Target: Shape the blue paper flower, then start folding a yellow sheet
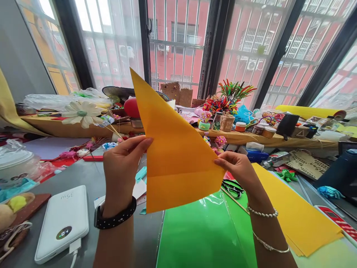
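Observation:
A folded sheet of orange paper [173, 149] is held up in front of me, its point reaching toward the window. My left hand [122, 167] pinches its left edge, thumb toward the paper, and wears a black watch on the wrist. My right hand [240, 169] pinches the sheet's right corner; two bracelets circle that wrist. Both hands hover above a glossy green sheet [203, 234] lying on the grey table [92, 175].
A white power bank [63, 223] lies at the left. A stack of orange paper [295, 212] sits at the right, with scissors [232, 188] behind the right hand. The window ledge is crowded with craft flowers [82, 111], jars and boxes.

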Available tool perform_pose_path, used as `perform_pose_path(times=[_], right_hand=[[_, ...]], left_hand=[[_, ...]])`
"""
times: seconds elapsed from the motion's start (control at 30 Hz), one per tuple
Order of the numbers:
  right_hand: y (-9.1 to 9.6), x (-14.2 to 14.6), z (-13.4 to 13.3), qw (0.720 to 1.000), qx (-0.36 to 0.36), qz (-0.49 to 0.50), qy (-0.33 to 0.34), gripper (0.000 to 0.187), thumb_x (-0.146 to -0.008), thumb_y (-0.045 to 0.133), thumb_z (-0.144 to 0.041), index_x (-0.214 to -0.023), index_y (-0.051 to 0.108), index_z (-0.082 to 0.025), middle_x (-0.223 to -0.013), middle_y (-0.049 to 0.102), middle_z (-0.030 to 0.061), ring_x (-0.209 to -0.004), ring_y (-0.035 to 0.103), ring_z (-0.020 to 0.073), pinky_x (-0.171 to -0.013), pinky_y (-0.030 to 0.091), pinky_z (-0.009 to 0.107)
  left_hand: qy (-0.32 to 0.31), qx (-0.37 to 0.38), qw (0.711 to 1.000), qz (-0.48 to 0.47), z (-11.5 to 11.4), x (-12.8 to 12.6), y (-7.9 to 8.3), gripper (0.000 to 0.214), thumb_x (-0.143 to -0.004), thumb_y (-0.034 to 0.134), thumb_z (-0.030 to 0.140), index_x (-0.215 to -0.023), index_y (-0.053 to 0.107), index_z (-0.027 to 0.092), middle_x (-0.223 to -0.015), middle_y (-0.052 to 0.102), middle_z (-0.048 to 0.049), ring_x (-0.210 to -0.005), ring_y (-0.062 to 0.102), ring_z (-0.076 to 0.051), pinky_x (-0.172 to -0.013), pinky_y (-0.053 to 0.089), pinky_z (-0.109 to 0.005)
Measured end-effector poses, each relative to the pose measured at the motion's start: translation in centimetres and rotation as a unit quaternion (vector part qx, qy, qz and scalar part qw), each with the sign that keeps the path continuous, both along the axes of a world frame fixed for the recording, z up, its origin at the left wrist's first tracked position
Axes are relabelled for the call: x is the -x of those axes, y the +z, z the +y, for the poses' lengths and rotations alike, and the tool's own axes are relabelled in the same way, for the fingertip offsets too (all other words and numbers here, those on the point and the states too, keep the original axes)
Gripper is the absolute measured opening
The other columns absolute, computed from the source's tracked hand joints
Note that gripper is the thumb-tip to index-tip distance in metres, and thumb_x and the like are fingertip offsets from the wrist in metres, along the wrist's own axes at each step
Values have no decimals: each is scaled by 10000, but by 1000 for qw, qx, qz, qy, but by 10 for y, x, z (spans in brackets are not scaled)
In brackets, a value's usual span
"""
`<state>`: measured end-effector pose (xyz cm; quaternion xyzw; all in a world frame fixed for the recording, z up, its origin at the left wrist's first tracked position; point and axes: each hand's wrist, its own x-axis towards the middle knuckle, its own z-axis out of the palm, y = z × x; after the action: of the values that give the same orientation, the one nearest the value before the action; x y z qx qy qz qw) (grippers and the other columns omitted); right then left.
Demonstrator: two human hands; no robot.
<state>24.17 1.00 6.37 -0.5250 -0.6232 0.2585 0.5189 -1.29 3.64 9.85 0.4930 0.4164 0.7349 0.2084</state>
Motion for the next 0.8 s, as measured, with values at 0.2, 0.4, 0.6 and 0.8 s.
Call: perform_pose_path(times=[0.2,0.4,0.6,0.8], right_hand=[[-2,2,2,1000,-5,-13,-22,242,-702,633,-405,-676,626,-164,-641,598,-5,-618,534,143,-558,399,235],[-7,-2,8,1000,-1,4,-11,250,-670,653,-406,-699,630,-159,-688,621,11,-640,540,143,-587,416,241],[-11,-7,13,1000,9,20,-18,276,-645,665,-431,-641,621,-159,-603,591,-3,-563,518,125,-542,411,236],[-11,-9,12,999,5,18,-27,288,-655,664,-441,-613,618,-160,-569,580,-14,-544,517,121,-519,397,230]], left_hand=[[18,-9,1000,18,4,4,-4,119,-585,743,263,-700,729,238,-631,700,55,-623,618,-130,-627,505,-236],[25,-8,1000,15,7,8,-6,114,-596,740,305,-704,722,275,-665,701,45,-656,631,-141,-635,512,-253],[8,13,1000,2,14,12,-9,95,-612,727,290,-707,722,293,-690,706,31,-703,648,-182,-678,538,-309],[-14,17,999,-50,22,12,-11,149,-565,736,262,-702,724,207,-644,691,27,-600,628,-136,-591,533,-252]])
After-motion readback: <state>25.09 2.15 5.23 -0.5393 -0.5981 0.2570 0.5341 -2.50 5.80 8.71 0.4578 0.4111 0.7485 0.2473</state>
